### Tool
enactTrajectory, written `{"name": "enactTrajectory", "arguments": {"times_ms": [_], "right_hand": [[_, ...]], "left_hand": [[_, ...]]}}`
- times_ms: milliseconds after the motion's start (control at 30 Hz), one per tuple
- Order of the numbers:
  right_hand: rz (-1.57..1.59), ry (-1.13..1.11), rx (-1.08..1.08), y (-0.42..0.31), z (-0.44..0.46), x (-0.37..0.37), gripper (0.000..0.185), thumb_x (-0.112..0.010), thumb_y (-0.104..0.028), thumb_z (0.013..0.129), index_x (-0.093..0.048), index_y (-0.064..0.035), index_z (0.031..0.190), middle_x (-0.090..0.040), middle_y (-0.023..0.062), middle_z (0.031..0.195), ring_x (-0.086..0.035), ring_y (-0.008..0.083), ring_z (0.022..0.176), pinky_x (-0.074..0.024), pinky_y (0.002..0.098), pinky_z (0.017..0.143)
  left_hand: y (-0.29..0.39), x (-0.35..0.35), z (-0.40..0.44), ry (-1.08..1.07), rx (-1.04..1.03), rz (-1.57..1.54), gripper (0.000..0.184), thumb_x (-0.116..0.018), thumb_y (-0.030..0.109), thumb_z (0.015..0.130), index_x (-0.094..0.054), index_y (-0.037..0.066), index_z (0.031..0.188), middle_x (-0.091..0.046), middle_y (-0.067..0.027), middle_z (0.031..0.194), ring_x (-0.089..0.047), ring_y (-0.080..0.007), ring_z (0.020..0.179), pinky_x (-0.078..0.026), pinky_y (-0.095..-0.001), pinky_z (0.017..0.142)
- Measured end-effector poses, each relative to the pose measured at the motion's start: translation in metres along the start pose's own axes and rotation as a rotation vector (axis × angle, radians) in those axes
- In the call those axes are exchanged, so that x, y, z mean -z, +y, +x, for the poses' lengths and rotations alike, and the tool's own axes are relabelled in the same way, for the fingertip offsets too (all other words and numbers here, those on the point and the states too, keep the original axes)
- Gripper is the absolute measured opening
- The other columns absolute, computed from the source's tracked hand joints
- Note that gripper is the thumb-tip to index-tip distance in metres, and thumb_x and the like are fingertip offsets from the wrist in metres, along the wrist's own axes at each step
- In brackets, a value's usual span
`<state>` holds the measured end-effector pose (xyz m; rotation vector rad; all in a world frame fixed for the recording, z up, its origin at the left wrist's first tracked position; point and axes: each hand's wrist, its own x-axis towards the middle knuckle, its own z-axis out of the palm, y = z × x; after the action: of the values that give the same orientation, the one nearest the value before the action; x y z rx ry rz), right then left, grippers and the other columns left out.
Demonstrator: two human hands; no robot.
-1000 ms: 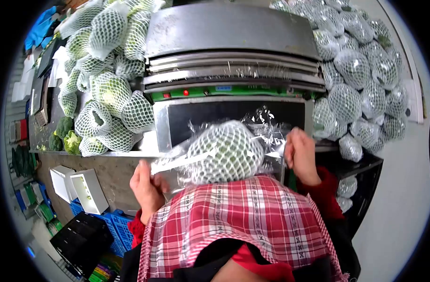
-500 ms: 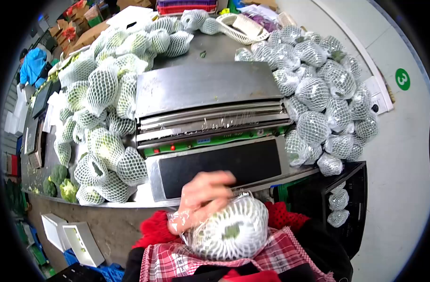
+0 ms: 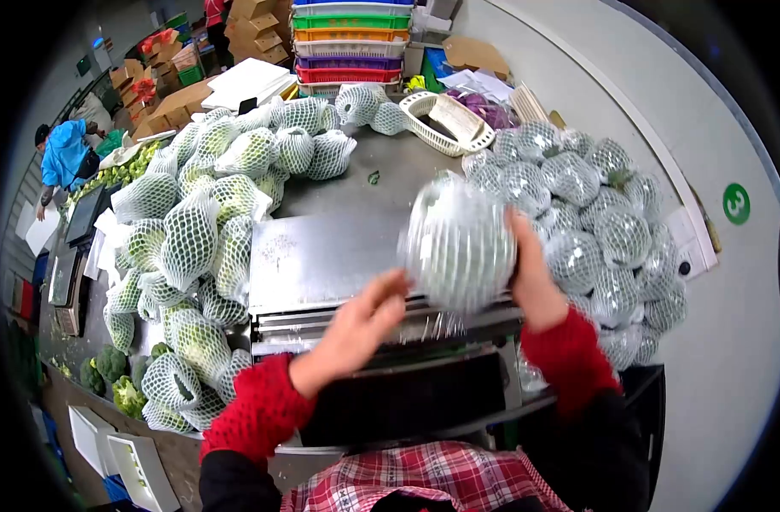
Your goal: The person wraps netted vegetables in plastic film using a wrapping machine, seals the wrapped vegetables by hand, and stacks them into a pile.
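Observation:
My right hand (image 3: 533,271) grips a round vegetable in a white foam net and clear film (image 3: 458,243), held up over the steel film wrapping machine (image 3: 321,252). Motion blurs it, and the net hides which vegetable it is. On its left side, my left hand (image 3: 356,322) is half open with the fingers a little apart; I cannot tell whether the fingertips touch it. Below both hands is the machine's black plate (image 3: 407,401). To the right lies a heap of film-wrapped netted vegetables (image 3: 573,256).
At left are netted vegetables without film (image 3: 189,239) and loose broccoli (image 3: 113,363). Behind stand a white plastic basket (image 3: 432,136) and stacked crates (image 3: 351,47). A person in blue (image 3: 66,154) bends at the far left. A wall (image 3: 731,299) bounds the right side.
The netted vegetable has gone from my lap up and forward over the machine. My right hand now shows, gripping it. My left hand has come off its top. The view has tilted upward.

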<state>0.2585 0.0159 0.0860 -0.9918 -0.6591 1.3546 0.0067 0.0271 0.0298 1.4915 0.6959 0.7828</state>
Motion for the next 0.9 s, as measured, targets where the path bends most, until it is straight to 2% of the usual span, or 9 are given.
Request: {"name": "enactTrajectory", "arguments": {"times_ms": [200,267,367,467,500,533,700,800,900], "right_hand": [[-0.062,0.096,-0.033,-0.02,0.315,0.114,0.06,-0.067,-0.047,0.08,-0.06,0.0031,0.112,-0.068,0.0112,0.097,-0.066,0.0206,0.082,-0.0532,0.0349,0.075],[-0.262,0.261,-0.01,0.01,0.388,0.164,0.072,-0.058,-0.054,0.083,-0.056,0.0081,0.119,-0.065,0.0186,0.111,-0.064,0.0275,0.099,-0.0485,0.0371,0.089],[-1.556,0.476,-0.245,0.043,0.441,0.205,0.081,-0.033,-0.063,0.089,-0.046,0.0048,0.133,-0.049,0.0245,0.134,-0.043,0.0371,0.129,-0.0291,0.0401,0.108],[-2.397,0.214,0.153,0.028,0.466,0.155,0.043,-0.042,-0.036,0.09,-0.071,-0.0047,0.092,-0.069,0.0174,0.097,-0.066,0.0339,0.092,-0.0469,0.0517,0.085],[-2.432,0.228,0.484,0.029,0.483,0.13,0.031,-0.053,-0.031,0.085,-0.073,-0.0082,0.076,-0.07,0.0106,0.08,-0.068,0.0311,0.079,-0.0502,0.0506,0.076],[-2.319,0.11,0.573,0.026,0.486,0.088,0.028,-0.064,-0.034,0.079,-0.07,-0.0086,0.088,-0.07,0.0142,0.086,-0.067,0.031,0.084,-0.0511,0.048,0.076],[-2.185,-0.143,0.71,0.119,0.566,0.043,0.108,-0.085,-0.039,0.057,-0.027,-0.0141,0.145,-0.031,0.022,0.147,-0.034,0.0379,0.133,-0.0362,0.0491,0.103],[-2.38,0.192,0.668,0.157,0.589,0.027,0.102,-0.085,-0.036,0.055,-0.034,-0.0147,0.141,-0.047,0.0227,0.124,-0.048,0.037,0.115,-0.042,0.0462,0.093],[-2.371,0.148,0.894,0.162,0.583,0.033,0.092,-0.084,-0.031,0.051,-0.043,-0.0121,0.132,-0.051,0.0187,0.111,-0.051,0.032,0.102,-0.0418,0.0416,0.084]], "left_hand": [[-0.075,0.089,0.18,0.342,-0.158,0.828,0.047,-0.064,0.04,0.083,-0.06,-0.002,0.102,-0.064,-0.0198,0.102,-0.061,-0.0367,0.093,-0.05,-0.0416,0.079],[-0.102,0.109,0.217,0.358,-0.064,1.007,0.045,-0.062,0.04,0.085,-0.061,-0.001,0.101,-0.064,-0.0198,0.103,-0.061,-0.0363,0.094,-0.05,-0.0422,0.08],[-0.148,0.128,0.251,0.109,0.15,1.135,0.048,-0.058,0.045,0.085,-0.062,0.0,0.101,-0.065,-0.0198,0.098,-0.062,-0.0365,0.093,-0.049,-0.0427,0.079],[-0.175,0.129,0.262,-0.332,0.313,1.048,0.049,-0.055,0.049,0.085,-0.064,0.002,0.093,-0.066,-0.0204,0.087,-0.063,-0.0372,0.087,-0.05,-0.044,0.076],[-0.168,0.127,0.263,-0.393,0.288,1.085,0.047,-0.055,0.049,0.085,-0.064,0.003,0.09,-0.066,-0.0198,0.086,-0.063,-0.0371,0.084,-0.05,-0.0448,0.074],[-0.16,0.125,0.263,-0.454,0.261,1.12,0.046,-0.055,0.048,0.084,-0.064,0.003,0.087,-0.066,-0.0192,0.084,-0.064,-0.037,0.081,-0.05,-0.0455,0.072],[-0.155,0.12,0.254,-0.273,0.011,1.114,0.034,-0.064,0.035,0.081,-0.06,0.002,0.083,-0.064,-0.0165,0.071,-0.064,-0.0348,0.071,-0.052,-0.0437,0.063],[-0.155,0.121,0.251,-0.208,-0.058,1.154,0.031,-0.065,0.032,0.081,-0.059,0.002,0.083,-0.064,-0.0153,0.073,-0.065,-0.0333,0.07,-0.052,-0.043,0.062],[-0.144,0.119,0.249,-0.143,-0.018,1.178,0.036,-0.066,0.036,0.079,-0.058,0.001,0.087,-0.064,-0.0147,0.077,-0.065,-0.0321,0.072,-0.052,-0.041,0.062]]}}
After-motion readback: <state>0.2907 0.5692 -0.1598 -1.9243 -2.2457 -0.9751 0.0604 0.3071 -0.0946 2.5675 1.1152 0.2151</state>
